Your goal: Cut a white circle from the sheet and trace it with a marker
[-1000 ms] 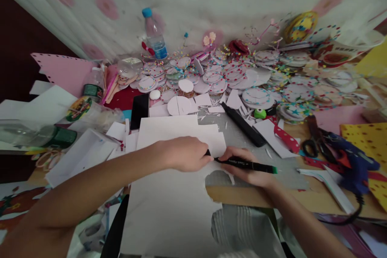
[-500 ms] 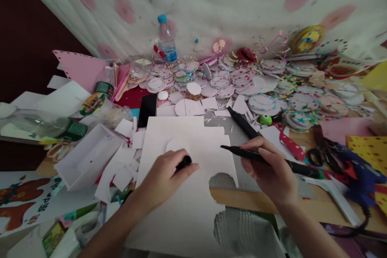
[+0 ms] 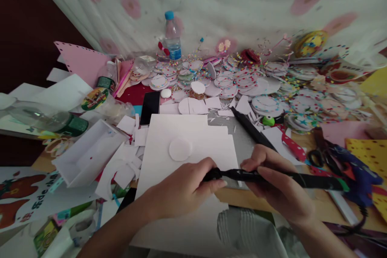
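My left hand [image 3: 193, 185] is closed on a black pen cap [image 3: 212, 174], pinched between thumb and fingers. My right hand [image 3: 276, 181] grips a black marker pen [image 3: 308, 180] with a green end; its tip points left at the cap's mouth. Whether the tip has entered the cap I cannot tell. Both hands hover over a large white sheet of paper [image 3: 160, 129] with rounded bites cut from its right edge. A small white paper disc [image 3: 180, 148] lies on the sheet. Behind my right hand, another black pen-like tool [image 3: 248, 125] rests on a grey mat.
Many decorated paper discs [image 3: 223, 80] are piled along the back, near a water bottle [image 3: 173, 38]. A black phone [image 3: 150, 107] and a white box [image 3: 90, 153] are at left. Scissors [image 3: 320, 147] and a blue glue gun [image 3: 359, 169] lie at right.
My hands have come together, bringing cap and marker tip close to each other. My left hand moved right and down, uncovering the paper disc. The view shifted slightly.
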The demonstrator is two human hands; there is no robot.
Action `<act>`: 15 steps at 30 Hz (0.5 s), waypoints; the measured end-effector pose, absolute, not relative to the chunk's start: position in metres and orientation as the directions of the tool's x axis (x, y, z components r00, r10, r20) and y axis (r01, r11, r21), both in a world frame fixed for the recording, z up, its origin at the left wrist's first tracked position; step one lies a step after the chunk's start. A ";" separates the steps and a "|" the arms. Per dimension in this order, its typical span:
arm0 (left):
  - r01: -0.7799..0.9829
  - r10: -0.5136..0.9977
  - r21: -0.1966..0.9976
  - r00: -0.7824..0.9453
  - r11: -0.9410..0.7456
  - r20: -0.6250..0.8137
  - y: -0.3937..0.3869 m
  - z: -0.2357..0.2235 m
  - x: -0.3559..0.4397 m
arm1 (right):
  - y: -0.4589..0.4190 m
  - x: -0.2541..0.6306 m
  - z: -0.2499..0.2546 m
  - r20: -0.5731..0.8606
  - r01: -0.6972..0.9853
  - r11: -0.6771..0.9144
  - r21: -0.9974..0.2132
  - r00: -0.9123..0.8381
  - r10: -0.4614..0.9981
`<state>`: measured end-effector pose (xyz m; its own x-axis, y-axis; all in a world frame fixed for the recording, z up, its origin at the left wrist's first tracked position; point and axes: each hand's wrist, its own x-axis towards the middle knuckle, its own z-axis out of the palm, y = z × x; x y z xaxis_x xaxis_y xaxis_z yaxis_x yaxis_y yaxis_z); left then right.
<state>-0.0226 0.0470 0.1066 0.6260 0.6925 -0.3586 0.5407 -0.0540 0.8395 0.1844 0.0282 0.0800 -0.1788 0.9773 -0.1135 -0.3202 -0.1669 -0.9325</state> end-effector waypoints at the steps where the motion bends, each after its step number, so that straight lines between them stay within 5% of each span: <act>1: 0.532 0.683 0.846 0.631 -0.037 -0.367 0.048 0.107 -0.023 | 0.028 0.184 0.080 -0.116 -0.306 -0.173 -0.936 -0.196 0.974; 9: 0.440 0.718 0.897 0.610 0.046 -0.336 0.052 0.104 -0.025 | 0.032 0.178 0.072 -0.207 -0.295 -0.300 -0.907 -0.307 0.929; 15: 0.522 0.627 0.800 0.738 -0.297 -0.249 0.052 0.105 -0.024 | 0.024 0.165 0.070 -0.125 -0.314 -0.187 -0.931 -0.207 0.970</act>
<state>-0.0236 0.0520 0.1051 0.7380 0.6273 -0.2489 0.5220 -0.2968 0.7996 0.1651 0.0235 0.0699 -0.2068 0.9704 -0.1249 -0.3135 -0.1867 -0.9310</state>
